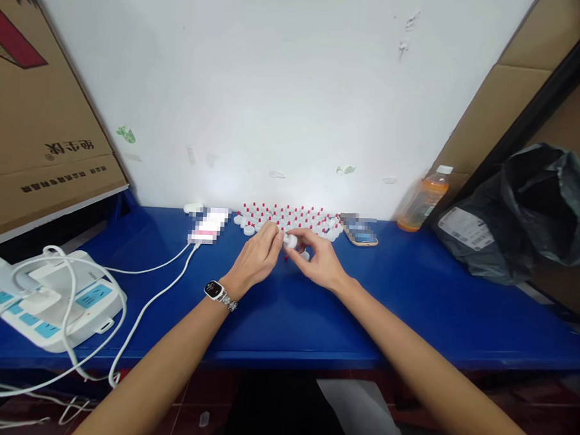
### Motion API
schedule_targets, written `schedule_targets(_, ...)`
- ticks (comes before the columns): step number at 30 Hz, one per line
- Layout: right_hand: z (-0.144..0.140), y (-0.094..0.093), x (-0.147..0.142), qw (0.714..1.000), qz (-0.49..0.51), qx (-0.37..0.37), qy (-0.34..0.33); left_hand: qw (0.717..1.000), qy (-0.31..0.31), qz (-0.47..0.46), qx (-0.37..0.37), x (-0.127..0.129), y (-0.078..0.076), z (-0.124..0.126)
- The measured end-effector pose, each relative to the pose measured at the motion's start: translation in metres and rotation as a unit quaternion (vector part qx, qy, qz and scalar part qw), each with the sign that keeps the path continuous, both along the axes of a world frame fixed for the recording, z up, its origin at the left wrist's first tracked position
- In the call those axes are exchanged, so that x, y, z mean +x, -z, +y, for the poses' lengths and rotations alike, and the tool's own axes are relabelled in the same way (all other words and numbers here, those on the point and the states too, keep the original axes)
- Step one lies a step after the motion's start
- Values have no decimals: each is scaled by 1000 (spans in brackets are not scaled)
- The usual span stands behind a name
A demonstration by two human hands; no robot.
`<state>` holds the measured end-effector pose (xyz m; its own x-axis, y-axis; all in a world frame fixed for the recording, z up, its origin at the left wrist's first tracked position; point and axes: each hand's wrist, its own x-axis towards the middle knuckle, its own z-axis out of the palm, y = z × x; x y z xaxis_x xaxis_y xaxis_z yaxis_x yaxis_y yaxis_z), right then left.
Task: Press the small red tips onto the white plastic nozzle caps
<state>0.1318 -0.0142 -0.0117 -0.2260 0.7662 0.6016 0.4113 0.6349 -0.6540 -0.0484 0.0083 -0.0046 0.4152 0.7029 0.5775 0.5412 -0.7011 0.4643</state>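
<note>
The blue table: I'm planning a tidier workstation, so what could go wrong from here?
The small white piece held between the left hand and right hand could slip and drop. Either hand might topple the red-tipped white pieces clustered just beyond. The white cable beside the left forearm could snag and tug the phone it runs to.

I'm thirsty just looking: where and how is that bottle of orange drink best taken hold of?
I'd grip the bottle around its tall body, below the white lid, probably coming from the front left: the white wall is behind it and the dark plastic bag is to its right.
</note>
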Motion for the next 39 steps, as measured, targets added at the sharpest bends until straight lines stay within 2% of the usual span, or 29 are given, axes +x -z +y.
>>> schedule_targets(7,-4,-2,2,1000,-10,0,6,998,53,21,8,5,2,0)
schedule_targets(12,-4,-3,2,998,-41,46,13,996,53,-66,-24,10,4,-1)
schedule_targets(15,-3,-3,2,990,-87,108,32,990,36,-121,-65,17,6,-3)
schedule_targets(18,0,-3,0,976,-131,170,49,972,41,-195,-127,23,9,-3)
schedule_targets(20,2,-3,2,966,-152,197,65,948,58,-261,-175,23,11,2)
schedule_targets(23,3,-4,13,963,-88,222,126,898,44,-368,-237,13,14,14)
schedule_targets(24,3,-5,17,964,-54,216,146,897,34,-365,-247,8,15,18)
schedule_targets(26,4,-3,25,972,-5,164,166,929,29,-274,-246,0,16,24)
schedule_targets(28,7,-1,27,984,10,86,154,968,37,-156,-193,-2,18,26)
schedule_targets(30,11,3,25,989,13,40,144,986,52,-63,-142,0,19,26)
schedule_targets(35,25,7,21,979,-2,23,205,989,67,44,-123,1,23,26)
schedule_targets(39,31,9,27,982,-11,-36,187,988,75,68,-121,-5,26,29)
